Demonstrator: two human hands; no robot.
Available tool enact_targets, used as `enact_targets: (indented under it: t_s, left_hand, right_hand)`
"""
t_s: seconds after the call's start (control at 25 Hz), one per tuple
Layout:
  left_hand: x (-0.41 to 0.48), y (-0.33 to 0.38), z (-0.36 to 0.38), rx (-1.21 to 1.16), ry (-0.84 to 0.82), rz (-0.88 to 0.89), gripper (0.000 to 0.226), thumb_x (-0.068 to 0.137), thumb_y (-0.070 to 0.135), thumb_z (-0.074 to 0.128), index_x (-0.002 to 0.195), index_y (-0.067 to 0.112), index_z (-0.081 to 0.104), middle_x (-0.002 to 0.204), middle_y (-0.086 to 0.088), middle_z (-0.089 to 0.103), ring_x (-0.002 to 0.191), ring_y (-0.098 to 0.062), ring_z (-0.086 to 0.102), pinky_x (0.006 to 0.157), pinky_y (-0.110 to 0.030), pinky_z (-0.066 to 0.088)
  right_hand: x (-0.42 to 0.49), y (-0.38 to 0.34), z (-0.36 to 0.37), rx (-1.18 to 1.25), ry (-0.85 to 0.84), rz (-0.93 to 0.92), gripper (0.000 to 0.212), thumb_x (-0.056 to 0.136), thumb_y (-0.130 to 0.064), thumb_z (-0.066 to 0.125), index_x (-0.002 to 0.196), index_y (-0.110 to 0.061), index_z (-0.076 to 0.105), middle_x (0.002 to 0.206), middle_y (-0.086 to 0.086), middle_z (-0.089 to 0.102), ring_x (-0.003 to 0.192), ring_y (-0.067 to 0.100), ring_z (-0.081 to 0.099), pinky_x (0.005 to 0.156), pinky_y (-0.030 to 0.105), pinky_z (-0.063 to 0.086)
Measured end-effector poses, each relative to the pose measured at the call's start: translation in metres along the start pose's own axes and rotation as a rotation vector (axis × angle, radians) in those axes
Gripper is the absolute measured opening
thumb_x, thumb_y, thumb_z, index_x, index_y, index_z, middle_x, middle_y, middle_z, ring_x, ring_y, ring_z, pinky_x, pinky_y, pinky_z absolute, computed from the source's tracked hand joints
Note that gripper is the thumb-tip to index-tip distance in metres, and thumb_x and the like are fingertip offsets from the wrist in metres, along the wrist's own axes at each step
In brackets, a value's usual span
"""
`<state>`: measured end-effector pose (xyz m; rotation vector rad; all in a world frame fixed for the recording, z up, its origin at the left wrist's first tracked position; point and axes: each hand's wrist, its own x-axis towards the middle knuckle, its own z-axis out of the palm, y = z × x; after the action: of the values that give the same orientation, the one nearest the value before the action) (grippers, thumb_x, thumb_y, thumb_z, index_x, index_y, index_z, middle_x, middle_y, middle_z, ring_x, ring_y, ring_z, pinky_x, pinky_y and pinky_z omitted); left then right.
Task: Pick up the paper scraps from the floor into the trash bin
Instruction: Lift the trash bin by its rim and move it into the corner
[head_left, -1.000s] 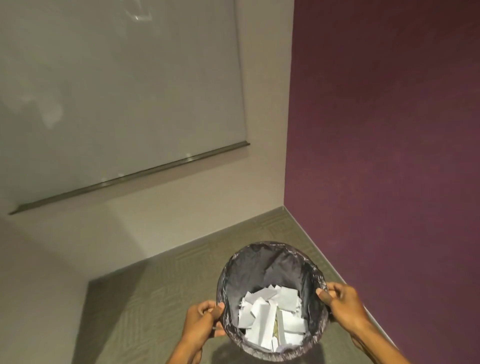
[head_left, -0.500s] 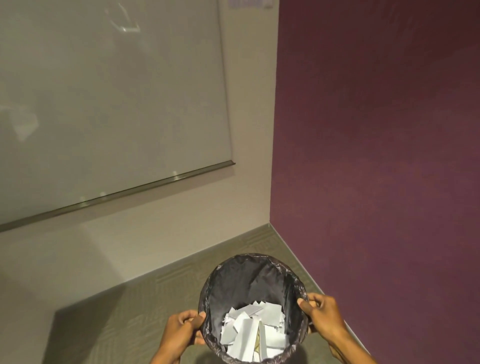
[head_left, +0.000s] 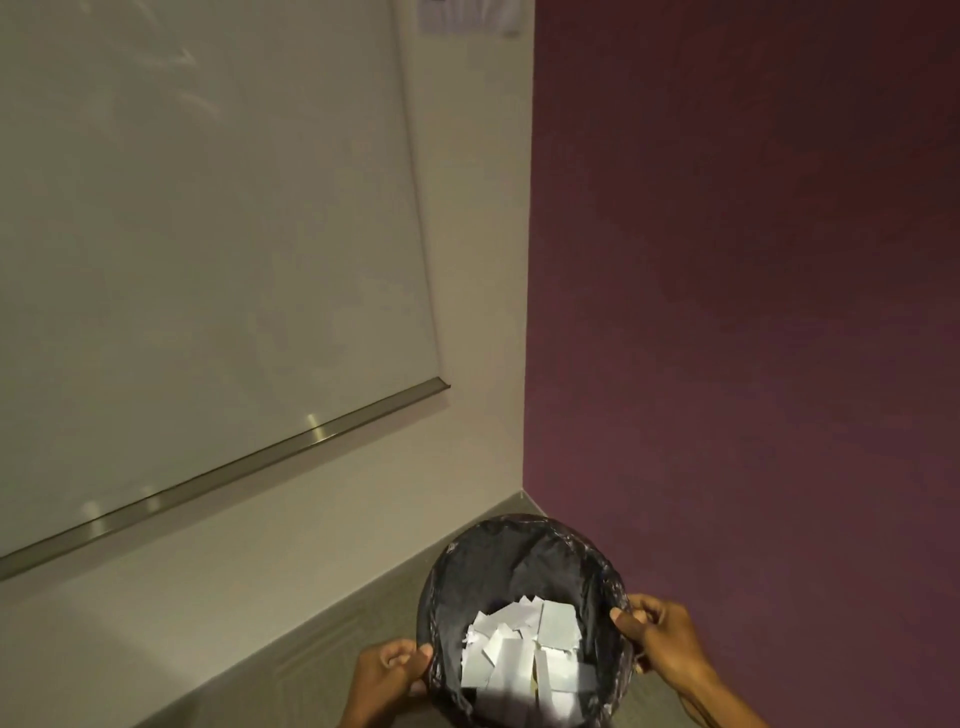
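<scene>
Scraps (head_left: 519, 657) in the bin (head_left: 519, 564), both hands on its rim

The scraps lie in a loose white heap at the bottom of the bin, on the black liner, which is folded over the rim all round. I count none exactly; they overlap too much for that.

My left hand (head_left: 387, 683) grips the near-left edge of the rim, thumb hooked over the liner and fingers curled outside. My right hand (head_left: 662, 642) grips the opposite edge the same way, thumb on top and fingers wrapped behind. Neither hand holds any paper. Whether the bin rests on the floor (head_left: 322, 660) or hangs from my grip I cannot tell, since its base is cut off at the bottom of the view. It sits just in front of the corner where the pale wall (head_left: 322, 545) meets the purple wall (head_left: 727, 338), with a whiteboard (head_left: 208, 234) up to the left.

As for progress, I judge the gathering largely done: the strip of carpet I can see carries no paper at all. That strip is small, though, and most of the floor lies outside the view, so a stray piece could be waiting elsewhere. What seems left is to set the bin in its place by the corner and let go, then give the rest of the floor a look.
</scene>
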<state>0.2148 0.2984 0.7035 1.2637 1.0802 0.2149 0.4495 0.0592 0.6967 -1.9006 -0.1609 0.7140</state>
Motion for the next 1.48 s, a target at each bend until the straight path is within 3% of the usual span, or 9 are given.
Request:
enact_targets:
  t_s: [0.08,0.24,0.48,0.68,0.96,1.16,1.24,1.32,1.48]
  left_hand:
    - [0.029,0.015,-0.002,0.011,-0.012,-0.028,0.034,0.053,0.027,0.083,0.062,0.000,0.066,0.053,-0.015,0.057,0.045,-0.016,0.054,0.048,-0.026,0.050]
    - [0.081,0.033,0.011,0.119,0.006,-0.047,0.012,0.087,0.007,0.068,0.085,-0.005,0.069,0.063,-0.014,0.067,0.048,-0.021,0.064,0.046,-0.027,0.052]
    - [0.158,0.053,0.036,0.204,0.082,-0.049,0.009,0.089,0.010,0.066,0.087,0.005,0.073,0.082,-0.017,0.074,0.072,-0.030,0.073,0.059,-0.035,0.060]
    - [0.223,0.060,0.063,0.212,0.138,-0.079,0.011,0.089,0.005,0.066,0.083,0.002,0.074,0.066,-0.013,0.070,0.053,-0.018,0.065,0.049,-0.030,0.054]
    - [0.277,0.068,0.089,0.223,0.206,-0.086,0.013,0.088,0.006,0.067,0.080,-0.001,0.075,0.063,-0.007,0.067,0.050,-0.008,0.062,0.042,-0.021,0.047]
    - [0.320,0.060,0.089,0.225,0.239,-0.094,0.015,0.086,0.004,0.068,0.075,-0.005,0.074,0.058,-0.008,0.063,0.055,-0.018,0.059,0.043,-0.024,0.044]
    - [0.344,0.050,0.090,0.246,0.211,-0.089,0.017,0.086,0.002,0.067,0.072,-0.006,0.072,0.056,-0.009,0.061,0.056,-0.021,0.057,0.047,-0.025,0.042]
    - [0.371,0.031,0.090,0.279,0.173,-0.097,0.017,0.085,0.005,0.069,0.069,0.001,0.073,0.061,-0.012,0.066,0.060,-0.023,0.059,0.052,-0.027,0.043]
    - [0.433,-0.023,0.100,0.425,0.151,-0.103,0.029,0.081,0.009,0.075,0.054,0.019,0.068,0.050,0.001,0.063,0.048,-0.015,0.053,0.055,-0.027,0.039]
  right_hand:
    - [0.025,-0.010,0.006,-0.031,0.002,-0.013,0.009,0.089,-0.002,0.067,0.084,0.005,0.070,0.045,-0.003,0.043,0.042,0.015,0.041,0.040,0.023,0.035]
    - [0.086,-0.017,0.015,-0.103,0.021,-0.024,0.018,0.089,-0.002,0.067,0.073,0.005,0.064,0.054,0.007,0.046,0.050,0.018,0.046,0.043,0.025,0.039]
    - [0.186,-0.023,0.025,-0.158,-0.008,-0.049,0.040,0.087,0.001,0.068,0.056,-0.011,0.046,0.046,0.003,0.041,0.042,0.016,0.041,0.041,0.025,0.038]
    - [0.265,-0.023,0.023,-0.195,-0.080,-0.022,0.044,0.087,0.001,0.069,0.052,-0.020,0.053,0.046,-0.002,0.050,0.046,0.012,0.046,0.047,0.024,0.038]
    - [0.343,-0.033,0.029,-0.212,-0.109,0.001,0.027,0.088,-0.001,0.067,0.064,-0.009,0.056,0.054,0.006,0.049,0.052,0.016,0.047,0.044,0.025,0.043]
    - [0.395,-0.007,0.052,-0.290,-0.163,-0.007,0.023,0.082,0.006,0.070,0.064,0.005,0.057,0.062,0.013,0.054,0.058,0.017,0.048,0.061,0.031,0.043]
    - [0.421,0.019,0.061,-0.288,-0.157,-0.029,0.033,0.073,-0.012,0.080,0.054,-0.020,0.053,0.057,0.000,0.051,0.062,0.016,0.046,0.063,0.036,0.042]
    - [0.443,0.047,0.070,-0.259,-0.162,-0.043,0.032,0.062,-0.036,0.082,0.052,-0.026,0.053,0.055,-0.007,0.051,0.063,0.018,0.048,0.061,0.038,0.042]
    - [0.473,0.073,0.094,-0.398,-0.080,-0.042,0.037,0.075,-0.009,0.078,0.051,-0.022,0.053,0.061,0.010,0.057,0.064,0.021,0.055,0.058,0.039,0.044]
